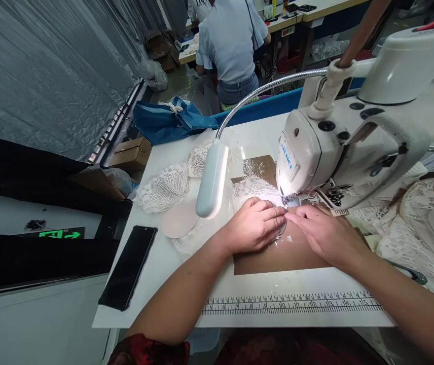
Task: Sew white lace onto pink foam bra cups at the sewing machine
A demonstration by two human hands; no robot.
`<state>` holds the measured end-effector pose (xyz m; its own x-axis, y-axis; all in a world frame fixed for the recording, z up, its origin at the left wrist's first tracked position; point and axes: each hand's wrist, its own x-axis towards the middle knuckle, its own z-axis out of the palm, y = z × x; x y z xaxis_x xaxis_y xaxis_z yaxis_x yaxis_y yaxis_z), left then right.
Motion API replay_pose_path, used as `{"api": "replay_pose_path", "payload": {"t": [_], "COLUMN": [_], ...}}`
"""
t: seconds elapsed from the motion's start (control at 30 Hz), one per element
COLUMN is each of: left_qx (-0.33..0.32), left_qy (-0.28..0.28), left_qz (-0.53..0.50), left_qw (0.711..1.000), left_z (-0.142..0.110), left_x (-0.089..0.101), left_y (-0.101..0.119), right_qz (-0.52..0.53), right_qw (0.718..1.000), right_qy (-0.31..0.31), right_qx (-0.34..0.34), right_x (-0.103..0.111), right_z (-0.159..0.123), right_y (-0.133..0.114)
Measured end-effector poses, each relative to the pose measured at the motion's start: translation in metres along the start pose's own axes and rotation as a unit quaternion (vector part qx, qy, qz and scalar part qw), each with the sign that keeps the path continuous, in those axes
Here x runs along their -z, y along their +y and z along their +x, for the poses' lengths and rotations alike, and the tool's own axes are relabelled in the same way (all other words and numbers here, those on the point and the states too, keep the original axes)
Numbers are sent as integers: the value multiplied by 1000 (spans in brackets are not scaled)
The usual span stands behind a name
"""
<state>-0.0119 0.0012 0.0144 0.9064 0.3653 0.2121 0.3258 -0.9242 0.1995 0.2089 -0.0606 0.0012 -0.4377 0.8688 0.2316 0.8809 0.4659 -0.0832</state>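
Note:
Under the white sewing machine lies a white lace bra cup, partly hidden by the machine head and my fingers. My left hand presses on the cup's near edge, its fingers bent and close together. Right beside the needle area, my right hand is closed in a pinch, with the index fingertip meeting my left fingers. What sits inside that pinch is hidden. Beneath both hands is a brown sheet with small clear scraps on it.
A gooseneck lamp hangs over the table. More lace cups lie left, a black phone nearer. Lace pieces and scissors are at right. A printed ruler runs along the front edge. A person sits beyond.

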Motion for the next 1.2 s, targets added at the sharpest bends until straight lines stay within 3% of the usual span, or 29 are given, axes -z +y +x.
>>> {"api": "replay_pose_path", "payload": {"t": [0.13, 0.33, 0.6, 0.73, 0.93, 1.2], "left_qx": [1, 27, 34, 35, 29, -2], "left_qy": [-13, 8, 22, 29, 30, -6], "left_qz": [-1, -45, -68, -72, -62, -7], "left_qw": [1000, 999, 997, 996, 997, 1000], "left_z": [-1, -3, -4, -4, -4, -1], "left_x": [-1, 3, -1, -1, -2, -3], "left_y": [-2, -5, -6, -7, -7, -3], "right_qz": [-26, 21, 60, 80, 55, 27], "right_qw": [1000, 999, 997, 995, 997, 998], "right_qy": [-3, 32, 36, 6, -28, 0], "right_qx": [16, -37, 29, 54, 52, 56], "right_x": [-1, -4, 2, 2, -1, -2], "right_z": [1, -4, -1, -1, 0, -6], "right_y": [0, 1, 1, 0, -3, -3]}}
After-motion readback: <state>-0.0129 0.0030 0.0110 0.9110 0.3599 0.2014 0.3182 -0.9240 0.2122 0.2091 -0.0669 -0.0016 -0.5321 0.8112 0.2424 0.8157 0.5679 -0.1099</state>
